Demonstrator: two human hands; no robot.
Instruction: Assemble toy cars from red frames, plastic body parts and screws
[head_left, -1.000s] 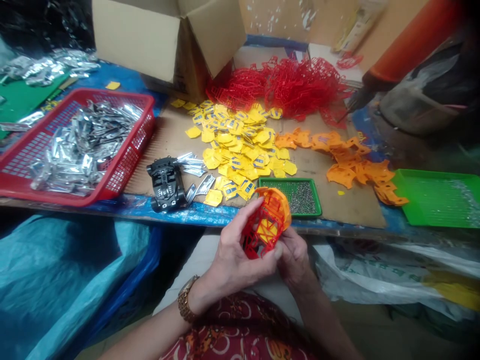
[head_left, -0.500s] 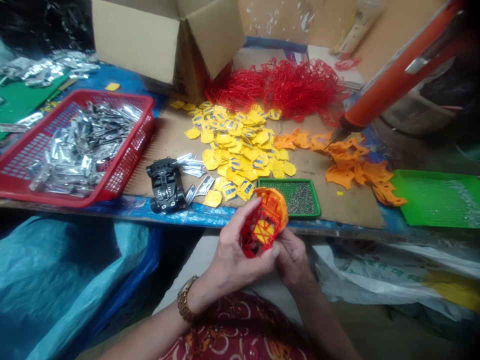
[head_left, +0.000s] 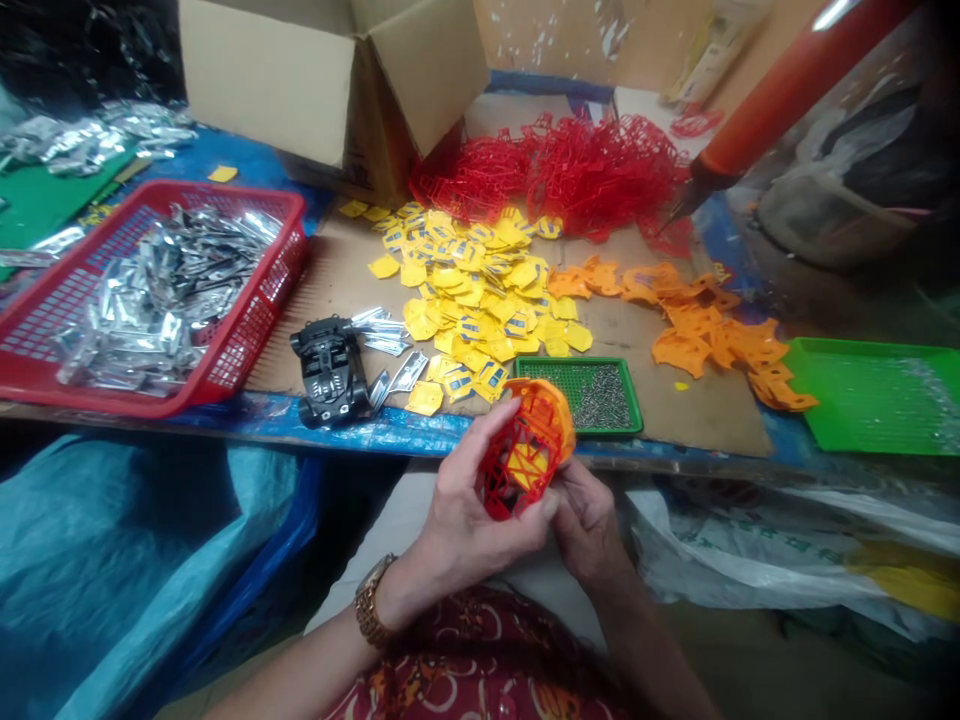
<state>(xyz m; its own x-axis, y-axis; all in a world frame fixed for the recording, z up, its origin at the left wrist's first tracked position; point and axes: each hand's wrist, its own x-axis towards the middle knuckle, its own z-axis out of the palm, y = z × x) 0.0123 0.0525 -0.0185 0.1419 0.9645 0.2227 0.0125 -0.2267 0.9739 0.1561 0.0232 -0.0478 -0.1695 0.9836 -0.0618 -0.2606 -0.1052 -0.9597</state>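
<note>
Both hands meet at a toy car body point(head_left: 529, 445) just in front of the table edge, its open underside turned up. It is orange at the far end, with a red lattice frame and a yellow piece inside. My left hand point(head_left: 480, 500) is closed round its left and near side, thumb on the near edge. From the right and below, the fingers of my right hand point(head_left: 589, 515) grip it; their tips are partly hidden. Behind it lies a small green tray point(head_left: 544, 378) with screws. A black toy car chassis point(head_left: 330, 370) rests to the left, beside silvery pieces point(head_left: 409, 370).
A red basket point(head_left: 247, 345) of silvery parts stands at left, a cardboard box point(head_left: 270, 85) behind. Yellow pieces point(head_left: 480, 280), red frames point(head_left: 600, 180) and orange parts point(head_left: 690, 325) lie in piles. An orange power screwdriver point(head_left: 795, 90) hangs at upper right, above a green tray point(head_left: 840, 400).
The orange screwdriver has swung up and to the right, away from the orange parts. My hands hold the toy car body in nearly the same place.
</note>
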